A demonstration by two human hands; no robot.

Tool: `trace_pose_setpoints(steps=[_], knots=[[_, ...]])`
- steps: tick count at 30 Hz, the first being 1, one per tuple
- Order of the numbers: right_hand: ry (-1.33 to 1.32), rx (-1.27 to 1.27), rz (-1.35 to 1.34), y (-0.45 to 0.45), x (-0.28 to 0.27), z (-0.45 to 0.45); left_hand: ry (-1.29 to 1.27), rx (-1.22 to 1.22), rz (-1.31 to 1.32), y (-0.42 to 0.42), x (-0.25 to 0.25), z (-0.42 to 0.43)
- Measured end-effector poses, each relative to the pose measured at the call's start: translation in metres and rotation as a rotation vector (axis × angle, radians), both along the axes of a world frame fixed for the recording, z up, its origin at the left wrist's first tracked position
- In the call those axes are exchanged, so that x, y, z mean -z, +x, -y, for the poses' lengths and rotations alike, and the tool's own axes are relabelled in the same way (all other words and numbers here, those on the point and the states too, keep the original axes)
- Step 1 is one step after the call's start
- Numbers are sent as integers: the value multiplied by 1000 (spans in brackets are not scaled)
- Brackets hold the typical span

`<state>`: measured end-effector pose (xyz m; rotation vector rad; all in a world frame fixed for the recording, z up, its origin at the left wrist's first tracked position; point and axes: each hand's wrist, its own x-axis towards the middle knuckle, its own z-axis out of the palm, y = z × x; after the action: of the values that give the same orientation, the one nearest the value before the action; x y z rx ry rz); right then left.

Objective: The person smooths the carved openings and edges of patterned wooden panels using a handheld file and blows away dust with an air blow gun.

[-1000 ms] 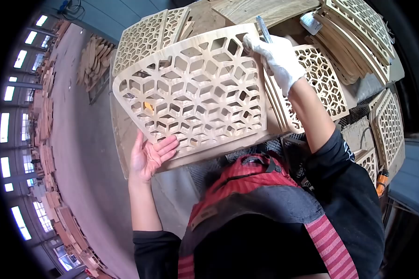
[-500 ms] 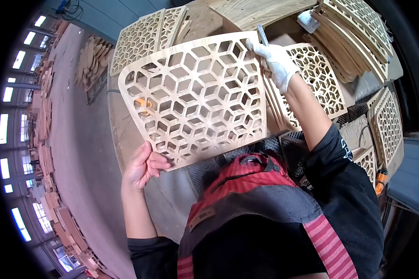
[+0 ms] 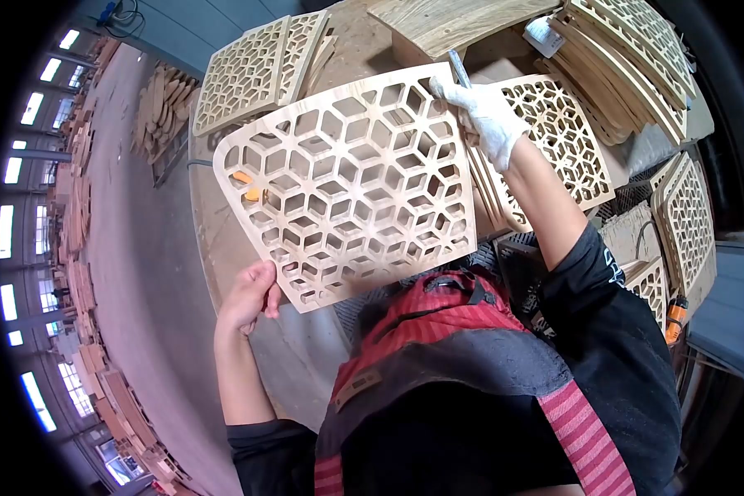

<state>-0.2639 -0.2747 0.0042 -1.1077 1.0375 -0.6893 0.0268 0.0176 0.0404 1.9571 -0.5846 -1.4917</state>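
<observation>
A pale wooden lattice panel with a cut-out pattern of diamonds and stars is held up, tilted, in front of me. My left hand, bare, pinches its lower left edge with curled fingers. On the upper right edge is my right hand in a white glove, gripping the panel. A thin grey-blue stick-like tool juts up from the gloved fingers; its lower part is hidden. Just behind that hand leans another lattice panel. Through the held panel's openings shows an orange object, mostly covered.
More lattice panels lie at the table's far left. Stacked curved panels stand at the back right, near a wooden board. Further panels and an orange-and-black tool are at my right. Wood pieces are piled beyond the table.
The held panel has turned slightly, its lower edge shifting right and down. My left hand's fingers have curled in at its edge. The gloved hand has moved slightly left.
</observation>
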Motion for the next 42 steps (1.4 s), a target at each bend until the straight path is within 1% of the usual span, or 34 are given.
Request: trace_pose_setpoints(steps=[3, 6, 9, 10, 13, 14, 16, 20, 25, 28, 31, 35, 36, 37, 39, 42], knots=[[22, -2, 17, 2, -5, -5, 21, 11, 45, 6, 10, -4], [-12, -7, 110, 2, -27, -18, 37, 19, 84, 20, 25, -12], [-32, -53, 44, 0, -38, -22, 36, -26, 66, 22, 34, -14], [-24, -72, -14, 1, -41, -23, 32, -52, 50, 23, 37, -15], [-6, -95, -33, 1, -50, -27, -106, -47, 132, 28, 59, -22], [-29, -76, -2, 3, -50, -30, -112, -62, 95, 30, 62, -24], [4, -94, -22, 2, -44, -26, -124, -95, 20, 25, 60, -22], [-25, -83, 19, 5, -45, -29, -112, -114, 0, 19, 55, -18], [45, -120, -25, 3, -34, -18, -71, -114, -23, 22, 58, -19], [60, -114, -13, 4, -30, -18, -98, -165, -18, 6, 46, -11], [97, -110, 11, 1, -18, -13, -226, -295, -52, -3, 51, -5], [201, -54, 89, -6, -9, -2, -395, -272, -65, -12, 47, 1], [285, -42, 149, -6, 0, 2, -413, -304, -50, -16, 47, 4], [286, -77, 118, -12, -9, 1, -429, -305, -41, -17, 48, 7], [266, -40, 181, -15, 14, 13, -462, -310, -20, -20, 47, 11], [279, 28, 214, -22, 20, 12, -488, -304, 22, -30, 42, 19]])
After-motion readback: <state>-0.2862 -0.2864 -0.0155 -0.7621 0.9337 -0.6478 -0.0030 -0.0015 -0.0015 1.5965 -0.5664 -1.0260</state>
